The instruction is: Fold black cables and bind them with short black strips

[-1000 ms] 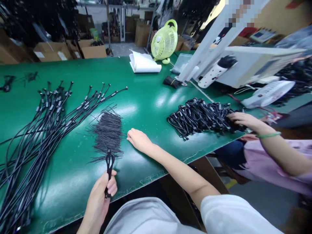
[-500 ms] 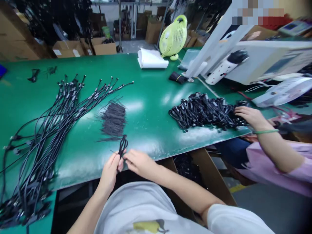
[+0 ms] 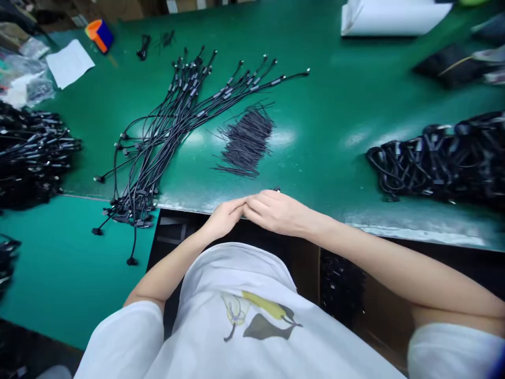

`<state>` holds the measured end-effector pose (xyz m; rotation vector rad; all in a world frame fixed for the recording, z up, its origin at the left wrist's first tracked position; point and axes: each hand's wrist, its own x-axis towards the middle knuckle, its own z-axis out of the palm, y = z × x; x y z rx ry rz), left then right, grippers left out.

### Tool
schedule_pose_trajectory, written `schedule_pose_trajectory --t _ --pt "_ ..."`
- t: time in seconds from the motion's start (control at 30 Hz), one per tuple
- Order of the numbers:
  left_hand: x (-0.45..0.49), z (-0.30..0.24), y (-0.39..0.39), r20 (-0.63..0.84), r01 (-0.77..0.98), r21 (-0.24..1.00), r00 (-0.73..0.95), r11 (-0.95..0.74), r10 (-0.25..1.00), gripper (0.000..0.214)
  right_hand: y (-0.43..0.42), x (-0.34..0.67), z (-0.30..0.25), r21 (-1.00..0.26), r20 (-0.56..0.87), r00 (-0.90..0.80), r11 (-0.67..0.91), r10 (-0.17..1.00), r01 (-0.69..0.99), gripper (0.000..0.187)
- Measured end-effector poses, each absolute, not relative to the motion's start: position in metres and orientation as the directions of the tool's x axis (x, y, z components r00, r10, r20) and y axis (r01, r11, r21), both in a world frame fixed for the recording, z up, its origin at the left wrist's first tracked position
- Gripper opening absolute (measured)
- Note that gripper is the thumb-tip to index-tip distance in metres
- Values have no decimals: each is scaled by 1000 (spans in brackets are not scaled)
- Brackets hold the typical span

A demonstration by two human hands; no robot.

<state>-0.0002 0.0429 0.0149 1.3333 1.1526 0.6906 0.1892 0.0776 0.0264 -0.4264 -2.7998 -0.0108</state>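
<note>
One dark cable [image 3: 277, 189], only its tip visible

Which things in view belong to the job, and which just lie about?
Seemingly in use:
left hand, right hand
mostly hidden black item
pile of thin black strands
long black plug-ended cables
coiled black cables

Probably lying about:
white paper sheet
orange-and-blue object
folded white paper

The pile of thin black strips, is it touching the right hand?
Apart. The head view shows a strip of green tabletop between the right hand and the pile of thin black strips.
</note>
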Motion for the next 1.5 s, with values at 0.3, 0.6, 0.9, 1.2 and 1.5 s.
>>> schedule_pose_trajectory --t 0.3,0.6,0.9,1.2,1.5 --pt "2 -8 48 -467 202 884 430 422 772 38 75 186 28 266 116 -974 939 195 219 35" --pt "26 -6 50 -442 -182 854 244 488 863 18 78 172 23 -114 12 -780 775 626 621 24" --pt "13 2 70 -5 -50 999 -7 4 1000 4 75 172 6 -874 68 -361 230 930 428 30" --pt "6 5 63 -141 182 979 269 93 953 14 73 189 24 -881 146 -412 308 899 359 26" --pt "-7 22 56 17 292 934 538 -204 843 25 80 196 23 -856 21 -425 236 905 460 29"
